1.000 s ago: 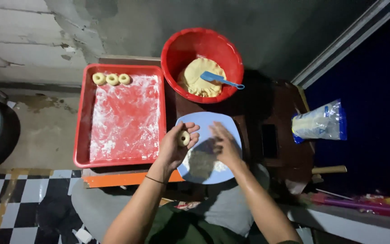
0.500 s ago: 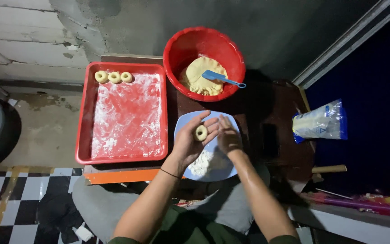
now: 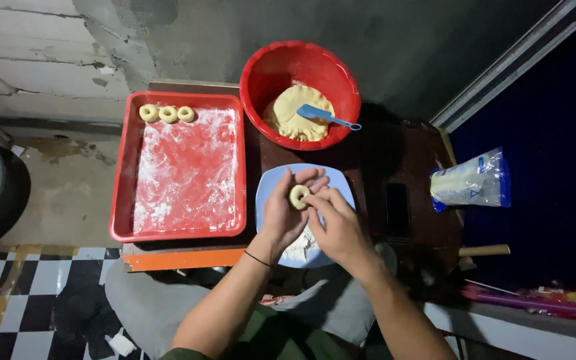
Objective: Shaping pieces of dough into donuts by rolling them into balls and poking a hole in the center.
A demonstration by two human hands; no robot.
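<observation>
While cupped over the blue plate (image 3: 271,183), left hand (image 3: 287,212) cradling a small dough ring (image 3: 298,196), lifted higher than a second ago; right hand (image 3: 337,223) pinching its edge, shaping nearly finished. Right on the table (image 3: 421,160): clear bag (image 3: 469,181), blue-trimmed, white powder inside.

The dough ring (image 3: 298,196) looks soft, matt and pale. The red tray (image 3: 123,167) is glossy plastic, dusted with chalky white flour; the red bowl (image 3: 261,73) shines likewise. The surface (image 3: 395,153) is dark, dull wood, and the flour bag (image 3: 469,181) is crinkly clear plastic.
</observation>
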